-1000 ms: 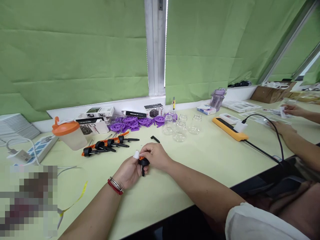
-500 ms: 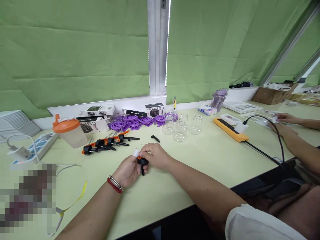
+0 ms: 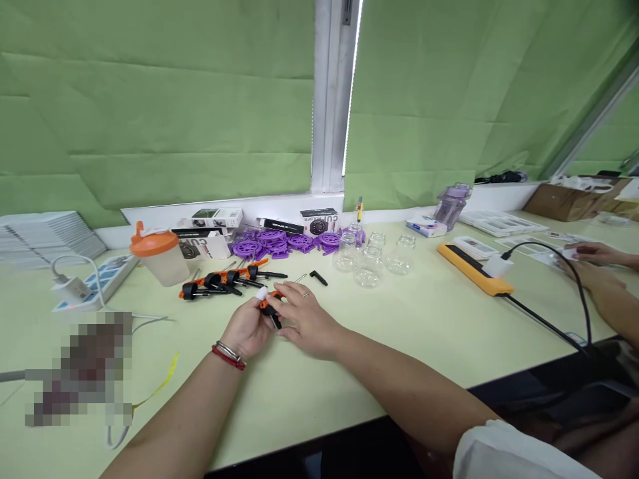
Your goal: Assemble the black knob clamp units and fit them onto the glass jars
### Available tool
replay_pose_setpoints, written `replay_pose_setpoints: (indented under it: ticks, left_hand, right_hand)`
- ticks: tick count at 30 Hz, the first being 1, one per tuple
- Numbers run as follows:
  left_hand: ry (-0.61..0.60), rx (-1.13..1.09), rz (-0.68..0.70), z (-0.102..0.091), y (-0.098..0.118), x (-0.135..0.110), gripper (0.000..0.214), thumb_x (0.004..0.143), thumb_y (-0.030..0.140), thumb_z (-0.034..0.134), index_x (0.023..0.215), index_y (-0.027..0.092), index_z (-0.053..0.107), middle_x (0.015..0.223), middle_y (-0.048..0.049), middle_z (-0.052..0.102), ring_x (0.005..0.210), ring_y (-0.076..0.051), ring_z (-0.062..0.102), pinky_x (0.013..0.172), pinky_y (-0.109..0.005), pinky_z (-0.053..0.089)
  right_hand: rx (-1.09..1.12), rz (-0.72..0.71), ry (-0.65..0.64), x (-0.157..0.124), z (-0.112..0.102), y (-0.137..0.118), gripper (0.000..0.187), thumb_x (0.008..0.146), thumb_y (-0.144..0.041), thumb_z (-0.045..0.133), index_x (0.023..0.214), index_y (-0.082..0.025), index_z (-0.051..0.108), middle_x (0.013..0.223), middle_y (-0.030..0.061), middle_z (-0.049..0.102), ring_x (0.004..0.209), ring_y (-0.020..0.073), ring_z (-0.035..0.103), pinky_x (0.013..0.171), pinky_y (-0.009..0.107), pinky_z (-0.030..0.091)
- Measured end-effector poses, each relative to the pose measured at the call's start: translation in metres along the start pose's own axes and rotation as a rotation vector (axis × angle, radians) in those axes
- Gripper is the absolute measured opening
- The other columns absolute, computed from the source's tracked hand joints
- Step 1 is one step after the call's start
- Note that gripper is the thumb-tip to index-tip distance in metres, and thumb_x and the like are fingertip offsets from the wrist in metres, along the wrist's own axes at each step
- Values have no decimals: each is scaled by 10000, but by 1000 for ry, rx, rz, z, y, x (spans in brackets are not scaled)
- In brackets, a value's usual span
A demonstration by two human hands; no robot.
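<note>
My left hand is closed around a small dropper part with a white tip, an orange collar and a black cap. My right hand lies beside it with the fingers stretched toward the part and its fingertips touching it; a ring shows on one finger. Just beyond the hands, several black and orange dropper pieces lie in a row on the pale green table. Several small clear glass bottles stand further back to the right. One loose black piece lies between the hands and the bottles.
Purple plastic parts and small boxes line the window sill edge. A cup with an orange lid stands at the left, near a power strip. An orange bar with a plugged black cable lies at right. Another person's hands work at far right.
The view has shifted, so everything sits further right in frame. My right hand has opened from a pinch on the part to stretched fingers. The left hand still holds the part.
</note>
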State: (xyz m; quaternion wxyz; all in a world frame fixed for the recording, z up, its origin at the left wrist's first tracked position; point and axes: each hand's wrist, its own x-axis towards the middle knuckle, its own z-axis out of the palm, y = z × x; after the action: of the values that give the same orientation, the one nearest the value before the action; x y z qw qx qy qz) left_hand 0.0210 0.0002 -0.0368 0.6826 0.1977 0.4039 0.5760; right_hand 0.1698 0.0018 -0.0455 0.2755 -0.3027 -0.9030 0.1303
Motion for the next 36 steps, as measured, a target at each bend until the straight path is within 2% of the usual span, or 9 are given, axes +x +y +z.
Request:
replay_pose_setpoints:
  ticks: [3, 7, 12, 15, 20, 25, 29, 33, 36]
  left_hand:
    - [-47, -17, 21, -3, 3, 1, 265, 926, 208, 377, 789, 116, 585, 601, -36, 569, 495, -128, 536, 491, -261, 489]
    - [-99, -96, 80, -5, 5, 3, 327, 942, 241, 348, 769, 108, 592, 679, -75, 607, 590, -144, 577, 586, -287, 525]
    - [-137, -177, 90, -7, 4, 2, 365, 948, 263, 332, 797, 96, 620, 759, -102, 631, 713, -173, 611, 669, -314, 534]
    - [-230, -121, 67, -7, 2, 1, 368, 940, 290, 348, 846, 88, 641, 790, -115, 633, 771, -200, 617, 673, -332, 527]
    - [-238, 18, 204, -9, -6, 3, 227, 851, 312, 557, 900, 113, 653, 888, -106, 651, 854, -197, 606, 727, -315, 499]
    - [-99, 371, 339, -15, -6, 6, 419, 738, 517, 654, 835, 110, 645, 847, -83, 643, 729, -158, 584, 606, -273, 471]
    - [-82, 553, 271, -13, -5, 2, 540, 754, 670, 512, 839, 139, 571, 668, -28, 583, 512, -140, 545, 424, -259, 398]
    - [-106, 593, 183, -10, -5, 0, 377, 733, 492, 660, 863, 180, 494, 624, 15, 573, 454, -130, 549, 414, -255, 430]
    - [-129, 531, 104, -11, -7, 2, 323, 756, 420, 657, 882, 188, 471, 644, -2, 604, 474, -147, 592, 448, -284, 485]
  right_hand:
    - [41, 22, 114, 1, 1, 3, 596, 790, -221, 648, 1352, -213, 449, 1449, 114, 366, 1348, 278, 256, 1082, 479, 258]
    - [291, 244, 248, 3, 8, 14, 380, 799, -234, 619, 1170, -171, 569, 1134, 119, 599, 1061, 242, 533, 934, 439, 412]
    - [1084, 488, 26, 5, 24, 22, 312, 796, -355, 631, 1019, -140, 589, 786, 45, 638, 670, 142, 606, 656, 319, 499]
    - [1283, 529, 38, 7, 26, 21, 300, 737, -384, 692, 876, -135, 600, 667, 7, 610, 547, 107, 562, 560, 283, 495]
    - [1247, 616, 68, 7, 23, 26, 204, 714, -267, 715, 802, -118, 608, 587, -9, 598, 461, 86, 526, 492, 257, 494]
    - [1119, 674, 50, 9, 23, 33, 50, 785, -152, 609, 744, -126, 598, 551, -22, 567, 422, 74, 497, 453, 232, 472]
    - [964, 663, 36, 9, 24, 33, 95, 806, -117, 559, 727, -129, 610, 553, -26, 548, 428, 65, 484, 449, 210, 448]
    - [874, 584, 2, 8, 24, 33, 125, 800, -141, 563, 693, -130, 627, 568, -24, 550, 435, 65, 476, 455, 211, 434]
    - [839, 560, -19, 8, 23, 34, 131, 797, -151, 558, 703, -128, 645, 571, -21, 552, 429, 64, 465, 444, 206, 413]
